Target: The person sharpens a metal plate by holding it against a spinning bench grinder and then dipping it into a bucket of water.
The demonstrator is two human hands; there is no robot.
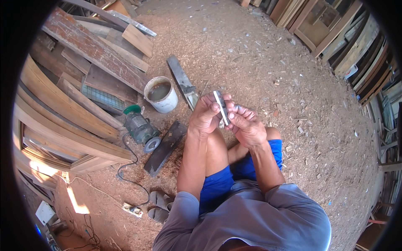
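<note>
1. Grey shirt point(259, 217) and blue shorts point(215, 184), worn by the person, who sits low on the floor, knees bent.
2. Left hand point(204, 113): raised above the lap; grip grasping the flat piece, thumb on its near face.
3. Right hand point(248, 126): opposite the left; grip grasping the same piece near its lower end, thumb and fingers pinching.
4. Flat piece point(222, 108), one: slim, dark, with a bright pale edge; located between the two hands, clear of the floor, tilted, upper end leaning left. Material cannot be told.
5. Dark block point(165, 149), one: long, lying aslant on the floor, left of the legs.
6. Grey footwear point(159, 212), a pair, beside a pale power strip point(132, 210).
7. Bench grinder point(138, 124), one: green body, grey wheel point(152, 144) facing the block; dark cable point(121, 169) trailing toward the strip.
8. White bucket point(169, 101), one: murky liquid inside, just beyond the grinder.
9. Grey bar point(179, 73), one: long, on the floor, right of the bucket.
10. Curved wooden frames point(71, 138), stacked at left.
11. Planks point(92, 46), assorted, piled at upper left.
12. Dirt floor point(259, 54), strewn with wood chips.
13. Wooden panels point(322, 25), leaning at the far upper right.
</note>
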